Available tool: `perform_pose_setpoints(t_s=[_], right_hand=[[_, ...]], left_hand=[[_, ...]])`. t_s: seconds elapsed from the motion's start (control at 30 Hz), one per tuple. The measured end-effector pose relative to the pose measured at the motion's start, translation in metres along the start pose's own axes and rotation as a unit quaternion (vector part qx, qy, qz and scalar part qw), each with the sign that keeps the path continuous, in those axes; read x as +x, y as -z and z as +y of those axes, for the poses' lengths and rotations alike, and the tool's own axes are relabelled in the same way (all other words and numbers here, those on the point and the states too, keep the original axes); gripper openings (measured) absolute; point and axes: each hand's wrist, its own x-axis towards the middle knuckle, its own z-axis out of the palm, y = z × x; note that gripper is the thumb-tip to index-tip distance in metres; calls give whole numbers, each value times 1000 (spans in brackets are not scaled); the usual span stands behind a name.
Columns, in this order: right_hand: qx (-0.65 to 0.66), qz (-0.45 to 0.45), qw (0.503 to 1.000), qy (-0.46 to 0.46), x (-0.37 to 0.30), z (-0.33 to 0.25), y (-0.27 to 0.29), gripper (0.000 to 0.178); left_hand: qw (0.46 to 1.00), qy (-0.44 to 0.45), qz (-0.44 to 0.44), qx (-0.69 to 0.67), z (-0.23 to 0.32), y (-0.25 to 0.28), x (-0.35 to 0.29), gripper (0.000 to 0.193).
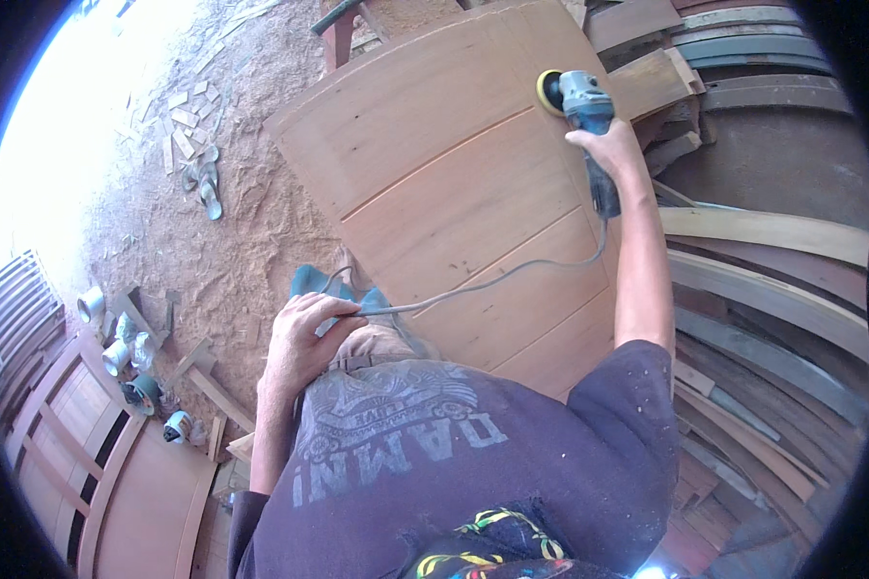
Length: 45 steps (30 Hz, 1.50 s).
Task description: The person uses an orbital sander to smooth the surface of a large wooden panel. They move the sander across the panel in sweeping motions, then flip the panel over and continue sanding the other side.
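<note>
My right hand (613, 152) is wrapped round the body of a dark blue-grey angle grinder (589, 108). Its yellow-rimmed round pad (550, 93) is tilted on edge at the far right part of a large wooden panel (444, 145); whether it touches the wood I cannot tell. Straight grooves run across the panel. From the tool's rear end a grey power cord (512, 275) sags over the panel toward me. Close to my waist, my left hand (311, 323) pinches that cord between thumb and fingers.
Stacked boards and curved wooden strips (772, 236) line the right side. Sawdust-covered ground (251, 193) with wood offcuts (185, 121) and sandals (205, 179) lies to the left. Cans (116, 357) stand by another panelled wooden piece (150, 492) at lower left.
</note>
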Motion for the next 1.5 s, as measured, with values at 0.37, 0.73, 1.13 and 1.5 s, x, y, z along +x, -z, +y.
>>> perform_pose_setpoints(t_s=[0.37,0.73,1.13,1.5], right_hand=[[-106,-162,969,154,-151,-108,-157,60],[-78,-54,991,92,-84,-67,-93,55],[7,2,1000,9,16,-25,-7,38],[-112,-194,955,197,-129,-162,-173,58]], left_hand=[[998,-49,-10,32,-34,38,-1,18],[999,-33,5,14,-36,42,11,18],[1000,-8,-2,19,-18,24,7,18],[999,-4,41,27,-45,62,9,20]])
